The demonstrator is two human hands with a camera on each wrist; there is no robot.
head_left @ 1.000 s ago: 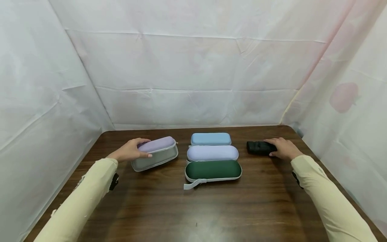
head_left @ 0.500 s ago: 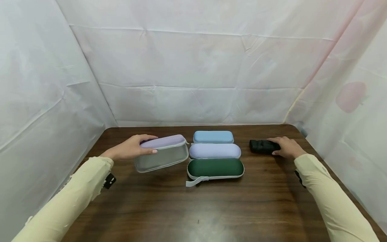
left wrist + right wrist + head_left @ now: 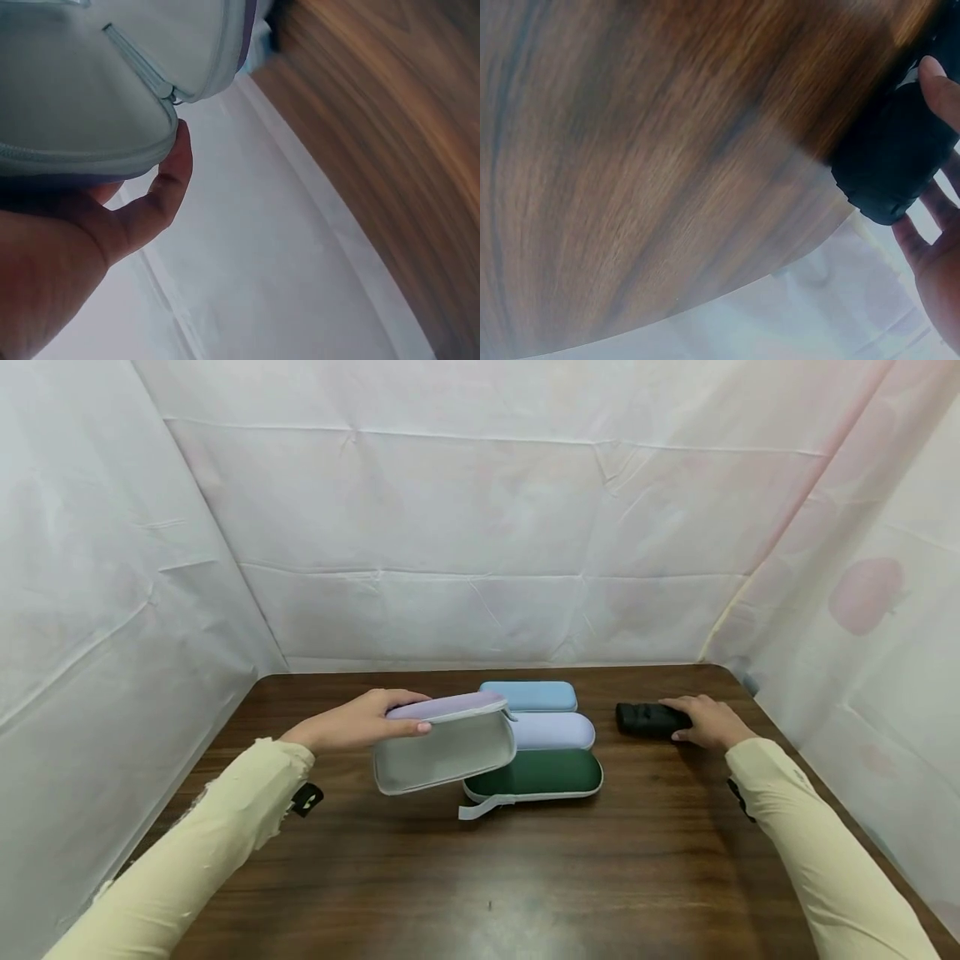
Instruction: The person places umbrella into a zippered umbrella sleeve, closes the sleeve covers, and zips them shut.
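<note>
My left hand grips a purple zip case, thumb along the near side and fingers at the far side. The case hangs tilted above the table, unzipped, with its pale grey lining facing me. Up close in the left wrist view, its two lined halves part at a zipped corner. My right hand holds a short black roll-shaped object lying at the right, thumb on one side and fingers on the other. Its ridged end shows in the right wrist view; its kind cannot be told.
Three closed cases lie in a column mid-table: light blue at the back, lavender in the middle, and dark green with a grey strap in front. White sheeting walls in the brown wooden table.
My left hand has lifted the purple case and moved it right, so it now overlaps the lavender and green cases in the head view. The right hand stays on the black object.
</note>
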